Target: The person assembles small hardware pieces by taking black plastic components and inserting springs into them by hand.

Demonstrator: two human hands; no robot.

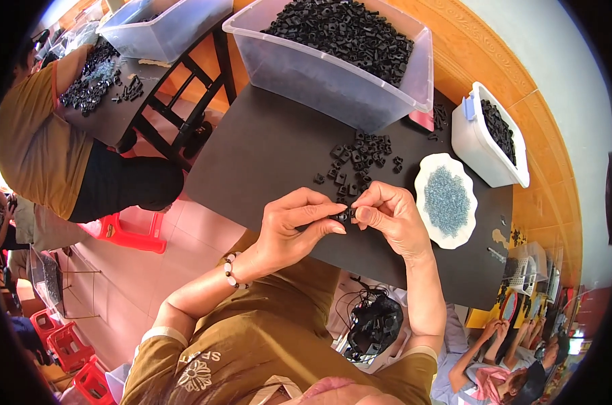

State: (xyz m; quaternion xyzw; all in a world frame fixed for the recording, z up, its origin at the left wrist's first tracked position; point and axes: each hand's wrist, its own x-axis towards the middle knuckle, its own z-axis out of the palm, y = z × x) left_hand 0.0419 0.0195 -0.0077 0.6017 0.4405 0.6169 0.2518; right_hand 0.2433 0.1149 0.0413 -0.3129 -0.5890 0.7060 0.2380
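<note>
Between both hands, just above the near edge of the dark table (232, 155), is a small black plastic part (344, 216). My left hand (296, 219) pinches it from the left with thumb and fingertips. From the other side my right hand (392, 217) grips it between thumb and forefinger; whether a second small piece is in these fingers I cannot tell. A loose pile of similar black parts (367, 150) lies just beyond the hands. To the right of my right hand, a white scalloped dish (425, 165) holds many tiny bluish clear pieces (446, 200).
A large clear bin (306, 84) full of black parts stands at the table's far side. A white tub (471, 145) with more stands at far right. A black bag (373, 327) of parts sits below the near edge. Another person (39, 148) works at the left table.
</note>
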